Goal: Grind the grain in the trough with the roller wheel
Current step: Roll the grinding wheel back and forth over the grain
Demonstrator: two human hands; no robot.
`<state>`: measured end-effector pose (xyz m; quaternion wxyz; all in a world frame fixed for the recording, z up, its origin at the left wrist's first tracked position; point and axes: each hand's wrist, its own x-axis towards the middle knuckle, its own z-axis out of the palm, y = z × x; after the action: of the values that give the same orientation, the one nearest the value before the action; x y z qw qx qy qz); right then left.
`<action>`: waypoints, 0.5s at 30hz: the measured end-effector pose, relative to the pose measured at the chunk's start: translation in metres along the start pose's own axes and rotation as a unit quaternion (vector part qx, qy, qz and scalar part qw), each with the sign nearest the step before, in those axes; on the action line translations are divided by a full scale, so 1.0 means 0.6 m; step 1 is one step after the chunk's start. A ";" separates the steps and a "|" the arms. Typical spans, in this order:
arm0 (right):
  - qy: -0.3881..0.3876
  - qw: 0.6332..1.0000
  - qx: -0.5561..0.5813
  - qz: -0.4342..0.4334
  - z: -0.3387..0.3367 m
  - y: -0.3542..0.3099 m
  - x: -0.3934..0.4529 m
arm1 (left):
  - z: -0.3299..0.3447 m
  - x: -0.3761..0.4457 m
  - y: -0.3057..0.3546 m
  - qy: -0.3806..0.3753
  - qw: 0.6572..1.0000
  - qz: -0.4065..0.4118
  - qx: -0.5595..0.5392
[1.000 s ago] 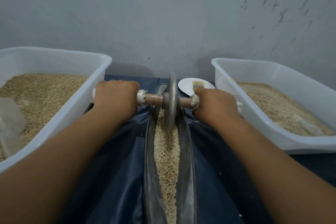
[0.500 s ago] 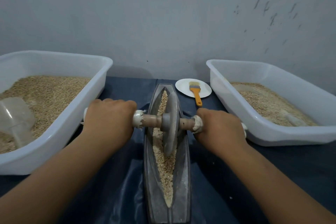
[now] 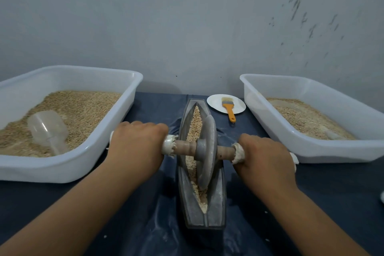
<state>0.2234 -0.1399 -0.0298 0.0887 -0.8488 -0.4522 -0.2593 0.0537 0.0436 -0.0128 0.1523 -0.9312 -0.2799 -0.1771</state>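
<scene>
roller wheel in trough, between left hand, right hand

Trough: dull grey metal, dusted pale along its inner walls.
Wheel: grey disc with a lighter, powdery rim.
Axle: brown wood – white wrapping at each end.
Grain: tan and beige, speckled, paler toward the near end of the trough.
Left tub: white plastic, filled with golden-tan grain.
Right tub: white plastic, its grain a paler, greyer beige.
Scoop: clear, colourless.
Plate: white.
Brush: orange handle, pale bristles.
Desk: dark navy cover – flecked with white dust near the trough.
Wall: pale grey, with dark streaks and scuffs at upper right.
</scene>
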 end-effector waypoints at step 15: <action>-0.020 0.999 -0.009 -0.027 -0.077 -0.001 -0.038 | -0.041 -0.056 -0.003 0.079 0.994 0.042 -0.059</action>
<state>0.1959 -0.1739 -0.0022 0.0651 -0.8419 -0.4744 -0.2488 0.0203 0.0198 -0.0043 0.1257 -0.9326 -0.2168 -0.2596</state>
